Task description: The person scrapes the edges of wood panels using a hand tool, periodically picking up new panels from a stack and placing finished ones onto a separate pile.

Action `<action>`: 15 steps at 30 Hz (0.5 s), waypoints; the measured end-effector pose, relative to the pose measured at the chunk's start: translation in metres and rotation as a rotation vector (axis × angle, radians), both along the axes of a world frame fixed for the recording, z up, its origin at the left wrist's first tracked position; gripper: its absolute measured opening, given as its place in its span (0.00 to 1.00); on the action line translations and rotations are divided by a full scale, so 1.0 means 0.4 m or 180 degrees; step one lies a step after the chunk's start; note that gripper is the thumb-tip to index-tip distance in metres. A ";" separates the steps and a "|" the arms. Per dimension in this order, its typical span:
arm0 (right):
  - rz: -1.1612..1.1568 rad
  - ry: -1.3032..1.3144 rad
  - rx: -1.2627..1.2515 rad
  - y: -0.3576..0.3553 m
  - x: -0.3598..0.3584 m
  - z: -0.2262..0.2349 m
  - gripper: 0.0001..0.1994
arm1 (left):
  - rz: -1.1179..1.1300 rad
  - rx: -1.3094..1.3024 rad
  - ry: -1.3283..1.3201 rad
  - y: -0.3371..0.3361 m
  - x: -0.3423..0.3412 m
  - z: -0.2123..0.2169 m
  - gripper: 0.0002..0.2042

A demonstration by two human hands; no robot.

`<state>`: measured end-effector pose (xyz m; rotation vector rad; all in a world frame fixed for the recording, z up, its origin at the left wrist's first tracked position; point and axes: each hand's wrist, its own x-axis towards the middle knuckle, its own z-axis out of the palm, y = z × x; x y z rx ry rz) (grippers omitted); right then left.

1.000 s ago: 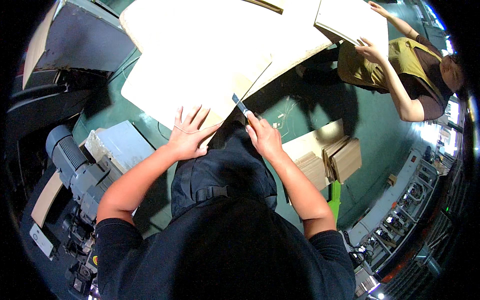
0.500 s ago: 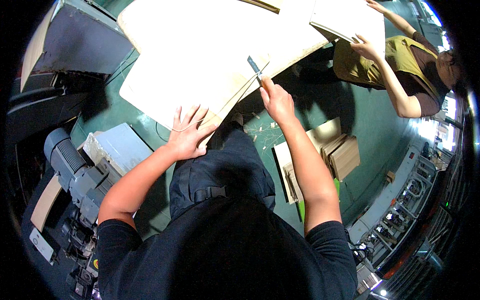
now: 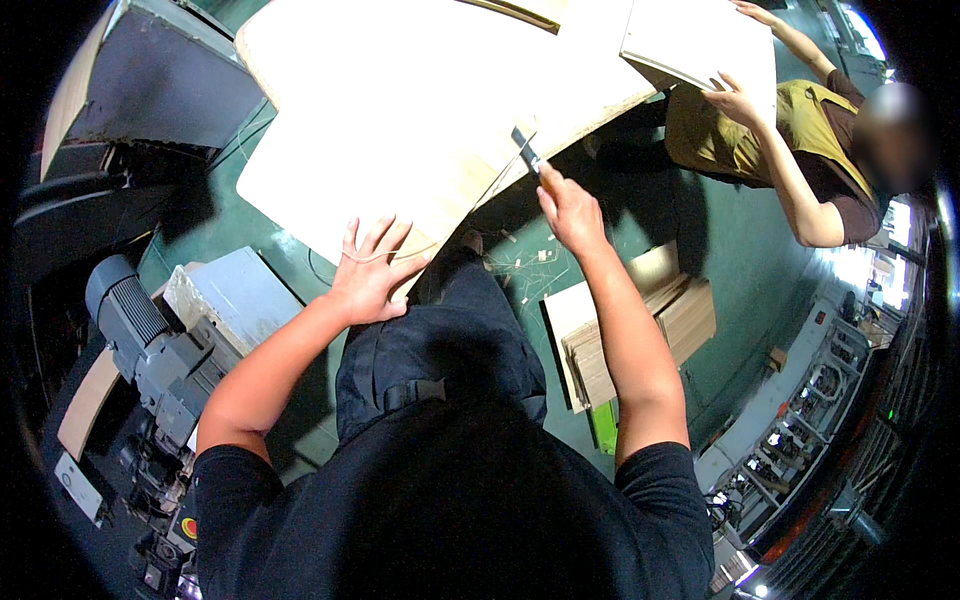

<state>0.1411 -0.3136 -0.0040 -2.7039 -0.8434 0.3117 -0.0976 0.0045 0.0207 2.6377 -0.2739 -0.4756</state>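
Observation:
My left hand point(image 3: 372, 275) lies with fingers spread on the near corner of a pale wood panel point(image 3: 455, 190), which rests on a brightly lit worktable point(image 3: 262, 165). A thin pale strip point(image 3: 430, 247) trails by the panel's edge and across my left fingers. My right hand point(image 3: 572, 212) is closed round the handle of a flat-bladed hand tool point(image 3: 527, 145). Its dark grey blade points away over the panel's right edge, tilted to the left. Glare hides much of the surface, and I cannot tell whether the blade touches the edge.
At the upper right a co-worker in a yellow vest point(image 3: 800, 110) holds a white panel point(image 3: 690, 45) with both hands. Stacked boards point(image 3: 685, 315) stand right of my legs, above scraps on the green floor point(image 3: 530, 262). A grey motor point(image 3: 130, 300) and a machine point(image 3: 175, 75) stand left.
My right hand has drawn the tool a little toward me and to the right, along the panel's edge. The left hand stays nearly in place.

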 end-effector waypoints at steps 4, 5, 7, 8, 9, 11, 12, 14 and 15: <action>-0.0224 -0.0310 0.0451 0.001 0.108 -0.004 0.18 | -0.0023 -0.0023 -0.0032 -0.003 0.008 0.006 0.43; -0.0305 -0.0427 0.0347 -0.002 0.124 0.007 0.18 | -0.0035 -0.0027 -0.0026 -0.003 0.010 0.007 0.42; -0.0417 -0.0283 0.0306 -0.010 0.138 0.039 0.20 | -0.0001 -0.0035 -0.0092 -0.001 0.005 0.001 0.42; -0.0443 -0.0253 0.0328 -0.017 0.134 0.054 0.21 | 0.0012 -0.0040 -0.0126 0.000 0.001 -0.001 0.42; -0.0428 -0.0258 0.0365 -0.035 0.121 0.063 0.22 | 0.0010 -0.0031 -0.0083 -0.003 0.002 0.002 0.42; -0.0399 -0.0273 0.0451 -0.069 0.095 0.070 0.23 | 0.0003 0.0001 -0.0004 -0.005 0.009 0.008 0.42; -0.0517 -0.0110 0.0479 -0.078 0.071 0.084 0.23 | 0.0006 -0.0013 -0.0023 -0.003 0.008 0.010 0.42; -0.0553 -0.0038 0.0762 -0.113 0.026 0.063 0.25 | -0.0027 -0.0060 -0.0058 -0.001 0.009 0.011 0.42; -0.0576 0.0023 0.0814 -0.126 0.000 0.054 0.26 | -0.0085 -0.0063 -0.0046 0.002 0.008 0.012 0.42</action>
